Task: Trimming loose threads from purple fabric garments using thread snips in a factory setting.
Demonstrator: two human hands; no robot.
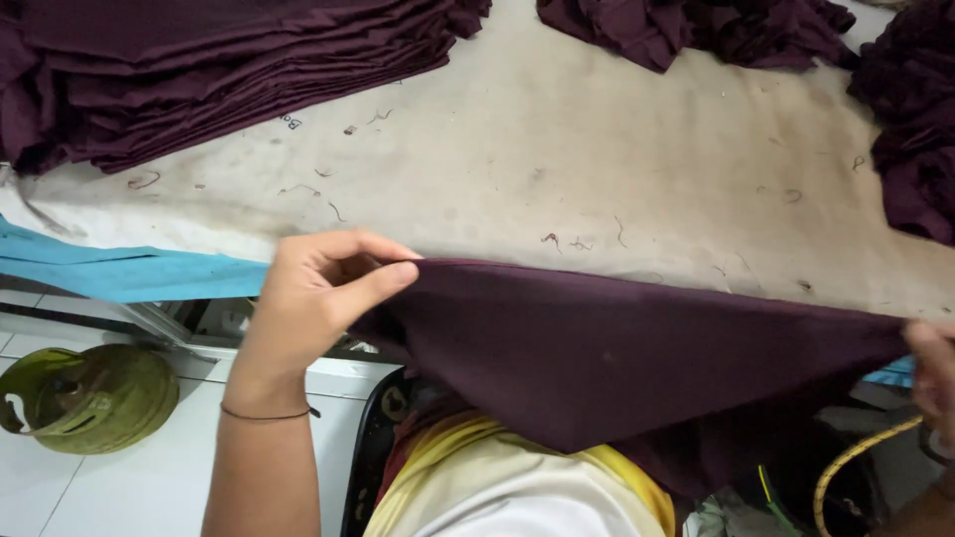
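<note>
A dark maroon piece of cloth (617,348) is stretched out between my two hands, just at the near edge of a worn beige table (597,169). My left hand (318,298) pinches its left corner between thumb and fingers. My right hand (933,373), only partly in view at the right edge, grips the opposite corner. The cloth hangs down over my lap, where a yellow and white garment (517,477) shows.
A neat stack of folded maroon cloth (199,80) lies at the table's far left. Loose maroon heaps lie at the top (696,30) and right (915,119). A blue strip (119,273) edges the table. A green gas cylinder (90,398) stands on the white tiled floor.
</note>
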